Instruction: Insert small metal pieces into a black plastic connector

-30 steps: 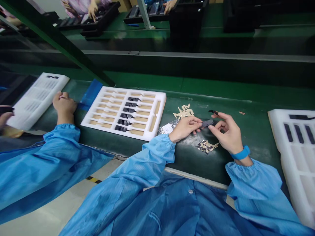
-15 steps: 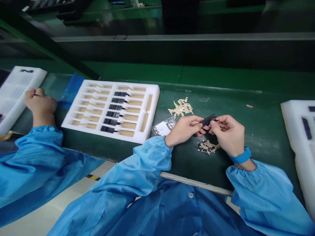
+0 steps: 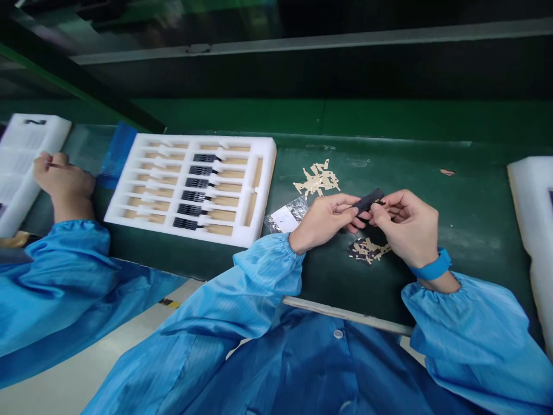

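Note:
My left hand [image 3: 330,218] is closed on a small black rectangular plastic part [image 3: 367,202], pinching it between thumb and fingers. At its right end my right hand [image 3: 404,222] is closed, thumb and forefinger pinching a tiny dark piece [image 3: 380,202] against the part; its kind is too small to tell. Just below the hands lies a pile of small black and tan pieces [image 3: 367,250]. Beyond my left hand is a heap of flat cream-coloured pieces [image 3: 317,177]. A clear plastic bag with a white label [image 3: 286,218] lies beside my left wrist.
A white foam tray [image 3: 254,230] to the left holds several black comb-like parts in its slots. Another foam tray [image 3: 525,190] stands at the right edge. At far left, a co-worker's hand [image 3: 64,181] rests by a paper-covered foam block [image 3: 26,144]. A blue sheet [image 3: 117,151] lies between.
The view has shifted slightly. Both hands remain together at the black part, which now sits more tilted, with my right fingers still at its end.

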{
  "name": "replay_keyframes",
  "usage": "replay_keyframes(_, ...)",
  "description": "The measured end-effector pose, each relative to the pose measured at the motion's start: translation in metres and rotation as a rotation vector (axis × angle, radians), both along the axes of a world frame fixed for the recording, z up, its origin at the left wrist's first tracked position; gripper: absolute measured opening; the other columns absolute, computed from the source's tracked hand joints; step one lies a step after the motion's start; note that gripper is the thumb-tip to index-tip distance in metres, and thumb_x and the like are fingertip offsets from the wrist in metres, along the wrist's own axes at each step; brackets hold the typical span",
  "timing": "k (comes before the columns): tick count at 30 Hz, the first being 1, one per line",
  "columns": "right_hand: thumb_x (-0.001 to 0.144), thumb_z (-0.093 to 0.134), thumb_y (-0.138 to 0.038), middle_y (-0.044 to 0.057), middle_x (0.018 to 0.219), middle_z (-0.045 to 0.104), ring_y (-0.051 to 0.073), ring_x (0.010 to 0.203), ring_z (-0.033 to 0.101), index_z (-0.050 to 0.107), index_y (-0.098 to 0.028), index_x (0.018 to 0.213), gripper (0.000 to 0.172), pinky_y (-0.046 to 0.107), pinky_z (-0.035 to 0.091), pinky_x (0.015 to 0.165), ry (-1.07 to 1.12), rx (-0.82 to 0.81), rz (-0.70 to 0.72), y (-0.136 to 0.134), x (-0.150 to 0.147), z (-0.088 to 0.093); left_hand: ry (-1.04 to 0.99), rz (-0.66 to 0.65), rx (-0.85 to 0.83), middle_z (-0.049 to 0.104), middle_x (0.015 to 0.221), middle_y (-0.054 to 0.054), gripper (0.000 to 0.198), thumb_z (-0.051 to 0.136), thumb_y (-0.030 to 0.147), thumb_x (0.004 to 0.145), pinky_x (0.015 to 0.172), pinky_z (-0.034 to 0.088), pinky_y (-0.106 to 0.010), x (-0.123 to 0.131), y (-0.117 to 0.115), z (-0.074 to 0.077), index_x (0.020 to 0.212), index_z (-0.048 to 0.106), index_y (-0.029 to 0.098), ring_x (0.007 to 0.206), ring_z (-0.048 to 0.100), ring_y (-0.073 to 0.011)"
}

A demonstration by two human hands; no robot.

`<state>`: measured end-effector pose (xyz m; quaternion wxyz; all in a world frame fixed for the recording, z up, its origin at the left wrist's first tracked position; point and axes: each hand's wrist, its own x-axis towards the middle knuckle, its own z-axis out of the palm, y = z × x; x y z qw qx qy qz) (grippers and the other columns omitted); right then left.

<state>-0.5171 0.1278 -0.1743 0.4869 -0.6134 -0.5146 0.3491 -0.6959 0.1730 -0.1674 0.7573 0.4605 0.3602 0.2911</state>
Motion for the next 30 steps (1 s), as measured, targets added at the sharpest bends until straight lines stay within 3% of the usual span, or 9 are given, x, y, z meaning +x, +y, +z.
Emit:
replay_keyframes(6,0.084,0.075,-0.034,0.001,0.072,0.068,0.019,0.064,0.070,0.060,-0.023,0.082,0.018,0.032,0.061,0.061,-0.018,-0.001,-0.003,0.0000,-0.0007,0.0017,0.024,-0.018,0.010,0.076,0.100,-0.011,0.026,0.069,0.027,0.093,0.069,0.059,-0.021,-0.0012,0.0001,0.0009,0.112,0.067,0.010,0.081,0.073,-0.0138)
replay_keyframes(30,0.083,0.075,-0.024,0.000,0.072,0.070,0.020,0.068,0.075,0.061,-0.022,0.082,0.014,0.029,0.059,0.061,0.000,0.026,0.012,0.0003,-0.0011,0.0021,0.029,0.001,0.005,0.076,0.095,-0.011,0.022,0.069,0.022,0.092,0.066,0.059,-0.020,0.0000,0.0001,0.0022,0.110,0.068,0.009,0.077,0.072,-0.0134)
